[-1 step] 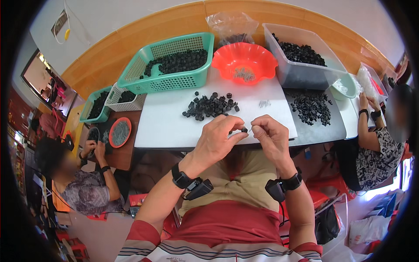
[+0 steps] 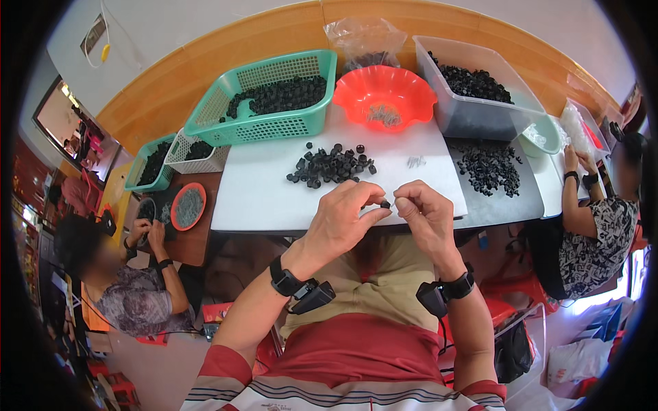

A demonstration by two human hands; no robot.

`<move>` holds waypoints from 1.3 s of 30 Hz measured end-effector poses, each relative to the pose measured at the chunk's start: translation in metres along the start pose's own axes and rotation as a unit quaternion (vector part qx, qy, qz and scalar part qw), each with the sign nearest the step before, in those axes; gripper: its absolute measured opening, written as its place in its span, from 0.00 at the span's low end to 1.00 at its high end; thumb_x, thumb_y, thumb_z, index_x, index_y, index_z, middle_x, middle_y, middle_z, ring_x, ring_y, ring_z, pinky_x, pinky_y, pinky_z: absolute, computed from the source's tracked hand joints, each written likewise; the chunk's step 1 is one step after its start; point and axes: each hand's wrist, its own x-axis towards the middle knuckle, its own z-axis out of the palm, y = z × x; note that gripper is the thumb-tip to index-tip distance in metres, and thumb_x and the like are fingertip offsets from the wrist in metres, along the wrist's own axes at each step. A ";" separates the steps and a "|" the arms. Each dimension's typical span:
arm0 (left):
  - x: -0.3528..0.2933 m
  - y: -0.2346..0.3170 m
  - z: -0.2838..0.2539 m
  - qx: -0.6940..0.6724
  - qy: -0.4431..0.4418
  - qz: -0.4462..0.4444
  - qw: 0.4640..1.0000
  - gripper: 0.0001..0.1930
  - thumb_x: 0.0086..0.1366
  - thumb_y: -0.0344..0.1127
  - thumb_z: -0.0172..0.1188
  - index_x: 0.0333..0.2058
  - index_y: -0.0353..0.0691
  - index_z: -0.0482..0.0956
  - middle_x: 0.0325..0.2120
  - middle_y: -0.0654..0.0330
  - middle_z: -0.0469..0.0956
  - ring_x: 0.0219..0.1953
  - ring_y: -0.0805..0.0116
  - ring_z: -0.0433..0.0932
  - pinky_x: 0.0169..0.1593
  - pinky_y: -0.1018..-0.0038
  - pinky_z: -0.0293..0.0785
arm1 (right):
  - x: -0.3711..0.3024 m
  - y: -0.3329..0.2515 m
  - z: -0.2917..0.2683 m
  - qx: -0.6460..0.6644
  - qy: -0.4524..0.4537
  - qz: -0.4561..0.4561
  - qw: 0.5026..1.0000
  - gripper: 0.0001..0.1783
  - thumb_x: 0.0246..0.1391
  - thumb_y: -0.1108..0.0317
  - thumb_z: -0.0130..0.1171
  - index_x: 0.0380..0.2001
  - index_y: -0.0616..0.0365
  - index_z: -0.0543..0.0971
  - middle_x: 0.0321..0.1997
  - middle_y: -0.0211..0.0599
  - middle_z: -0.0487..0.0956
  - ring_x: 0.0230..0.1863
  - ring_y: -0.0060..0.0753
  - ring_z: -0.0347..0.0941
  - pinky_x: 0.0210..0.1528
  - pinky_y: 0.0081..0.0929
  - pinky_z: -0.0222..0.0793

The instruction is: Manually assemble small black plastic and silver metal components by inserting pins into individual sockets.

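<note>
Between the thumb and forefinger of my left hand (image 2: 340, 216) is a small black cap (image 2: 385, 204), held over the table's front edge. Just right of it my right hand (image 2: 426, 211) pinches a tiny, thin, pale piece, mostly hidden by the fingertips. The two hands nearly meet at the cap. Beyond them, a loose pile of black caps (image 2: 330, 166) lies on the white board (image 2: 257, 188). A small cluster of thin clear pieces (image 2: 416, 162) rests on the board behind my right hand.
A green basket (image 2: 274, 128) of black parts, a red scalloped bowl (image 2: 384, 89) with thin clear pieces and a translucent bin (image 2: 490, 116) line the back. More black parts (image 2: 488, 168) lie on a grey mat at right. Co-workers sit on both sides.
</note>
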 end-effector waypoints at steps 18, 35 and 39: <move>-0.013 0.017 -0.002 -0.064 -0.023 -0.011 0.998 0.15 0.55 0.30 0.77 0.38 0.37 0.81 0.33 0.57 0.83 0.35 0.63 0.84 0.40 0.70 0.80 | -0.015 -0.016 0.004 -0.174 -0.006 -0.105 0.979 0.07 0.57 0.82 0.64 0.38 0.62 0.80 0.37 0.40 0.82 0.35 0.36 0.79 0.39 0.28 0.74; -0.017 0.031 -0.013 -0.154 -0.065 -0.098 0.981 0.12 0.58 0.30 0.76 0.36 0.35 0.81 0.32 0.58 0.85 0.35 0.72 0.84 0.41 0.74 0.80 | -0.028 -0.020 0.007 -0.212 0.021 -0.191 0.958 0.09 0.55 0.81 0.67 0.39 0.61 0.80 0.38 0.41 0.82 0.35 0.38 0.80 0.35 0.29 0.76; -0.020 0.030 -0.012 -0.195 -0.070 -0.118 0.971 0.10 0.59 0.31 0.75 0.36 0.35 0.83 0.31 0.58 0.84 0.33 0.69 0.83 0.39 0.73 0.78 | -0.031 -0.021 0.008 -0.220 0.030 -0.220 0.950 0.10 0.56 0.81 0.66 0.41 0.62 0.80 0.38 0.42 0.82 0.34 0.37 0.79 0.33 0.27 0.76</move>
